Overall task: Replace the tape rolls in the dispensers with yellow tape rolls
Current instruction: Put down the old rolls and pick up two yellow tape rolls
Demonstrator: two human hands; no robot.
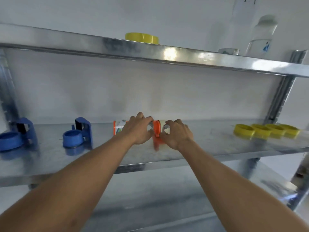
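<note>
Two blue dispensers are counted on the middle shelf (167,153): one (18,136) at the far left, a second (78,133) just to its right. Four yellow rolls (265,131) are seen clustered at the right end of that shelf, and a fifth yellow roll (142,38) is seen on the top shelf (184,54). An orange dispenser (156,128) is held at mid-shelf: the left hand (139,129) is curled round its left part, the right hand (177,133) round its right. What is gripped appears to be pale rolls or cores, though blur prevents certainty. Another orange-edged roll (118,127) is seen just left of the left hand. A clear bottle (260,36) and a small jar (228,51) are stood on the top shelf. The shelving is bare metal against a white wall (100,12).
</note>
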